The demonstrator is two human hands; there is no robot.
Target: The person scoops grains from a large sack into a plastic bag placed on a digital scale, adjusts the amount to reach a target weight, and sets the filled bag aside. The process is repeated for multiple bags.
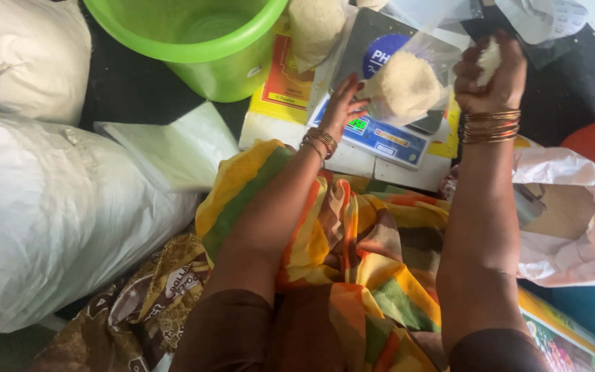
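Clear bag (408, 83) of white grain on scale (387, 138), steadied by open left hand (344, 107); right hand (490, 72) fisted around grain.

A clear bag of grain (404, 86) sits on the scale (380, 134), between the two hands. The left hand (342, 107) touches the bag's left side. The right hand (492, 72) is just right of the bag, closed on a handful of grain. A bucket (201, 41) stands far left of the fingers (352, 93). An open sack (573, 213) lies below the right hand.
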